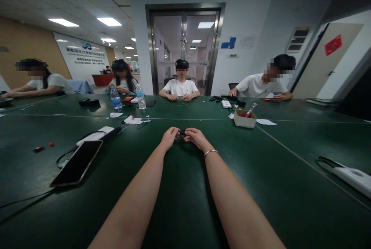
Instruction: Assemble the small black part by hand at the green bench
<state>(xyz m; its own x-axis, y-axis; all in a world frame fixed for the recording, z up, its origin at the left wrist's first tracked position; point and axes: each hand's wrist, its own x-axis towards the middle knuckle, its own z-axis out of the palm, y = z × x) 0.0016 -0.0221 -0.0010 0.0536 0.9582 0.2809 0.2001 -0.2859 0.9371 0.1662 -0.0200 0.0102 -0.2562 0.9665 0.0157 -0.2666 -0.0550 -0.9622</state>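
Both my arms reach forward over the dark green table (185, 187). Between my hands is a small black object (182, 132), too small to identify. My left hand (170, 138) pinches its left end, where a small light-coloured tip shows. The fingers of my right hand (197, 138) are closed on its right end. A metal bracelet (211, 153) circles my right wrist. To the left of my arms lies a black-screened phone (77, 163), with a white device (95, 136) and cables behind it.
Beyond my hands stand an open box (245, 119), scraps of paper (133, 120) and two bottles (116, 99) (140, 97). A white power strip (352, 177) lies far right. Small red pieces (51, 144) lie left. Several people sit across the table.
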